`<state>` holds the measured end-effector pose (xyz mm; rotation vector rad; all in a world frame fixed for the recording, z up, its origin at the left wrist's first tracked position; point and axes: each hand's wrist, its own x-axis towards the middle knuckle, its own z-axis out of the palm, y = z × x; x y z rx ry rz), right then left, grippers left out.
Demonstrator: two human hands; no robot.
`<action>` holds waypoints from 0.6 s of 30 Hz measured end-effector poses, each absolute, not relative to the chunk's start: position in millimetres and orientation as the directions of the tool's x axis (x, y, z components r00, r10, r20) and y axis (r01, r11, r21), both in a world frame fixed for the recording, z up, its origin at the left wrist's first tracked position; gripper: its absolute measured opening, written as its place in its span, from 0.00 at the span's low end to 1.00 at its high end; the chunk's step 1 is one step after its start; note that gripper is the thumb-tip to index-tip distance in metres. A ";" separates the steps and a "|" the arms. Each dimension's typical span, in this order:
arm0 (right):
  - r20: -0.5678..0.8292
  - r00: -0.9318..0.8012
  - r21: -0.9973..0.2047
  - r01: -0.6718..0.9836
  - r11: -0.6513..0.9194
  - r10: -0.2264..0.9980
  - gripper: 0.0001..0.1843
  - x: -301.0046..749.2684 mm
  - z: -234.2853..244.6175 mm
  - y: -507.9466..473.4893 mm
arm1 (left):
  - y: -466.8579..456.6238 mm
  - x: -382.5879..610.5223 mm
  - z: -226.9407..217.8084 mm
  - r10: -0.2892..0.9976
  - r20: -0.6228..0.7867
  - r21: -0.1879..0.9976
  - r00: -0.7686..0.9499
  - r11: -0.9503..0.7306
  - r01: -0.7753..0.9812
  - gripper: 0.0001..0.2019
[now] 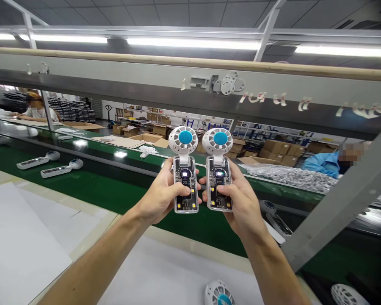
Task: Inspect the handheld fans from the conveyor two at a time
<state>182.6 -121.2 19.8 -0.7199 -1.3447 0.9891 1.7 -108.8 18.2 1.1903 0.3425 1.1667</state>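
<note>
Two handheld fans are held upright side by side above the green belt, each with a round white head, a blue centre and a clear handle showing a dark circuit board. My left hand [165, 190] is closed around the left handheld fan [186, 203], its thumb pressed on the handle's front. Around the right handheld fan [220, 203] my right hand [241, 199] is wrapped, thumb likewise on the front. Small displays glow on both handles. Another handheld fan [220, 294] lies on the white work surface [178, 267] below, partly cut off by the frame.
A green conveyor belt [108, 186] crosses in front, carrying two white fans [62, 168] at left and a fan [277, 220] at right. A slanted metal post [339, 203] stands at right. Beyond sit a person in blue [322, 164], another person [40, 111] and cardboard boxes [276, 150].
</note>
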 end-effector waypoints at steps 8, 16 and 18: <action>0.460 -0.017 -0.875 -0.175 0.450 0.888 0.39 181.1 18.6 -120.4 | -107.6 -0.4 18.1 0.840 0.359 0.847 0.406 -0.111 -0.519 0.28; 0.446 -0.020 -0.876 -0.214 0.432 0.895 0.33 186.4 14.7 -117.1 | -102.4 -3.9 16.6 0.860 0.359 0.845 0.362 -0.135 -0.518 0.22; 0.440 0.003 -0.876 -0.219 0.430 0.898 0.31 184.7 15.1 -116.1 | -103.2 -3.3 16.9 0.863 0.350 0.842 0.365 -0.118 -0.527 0.21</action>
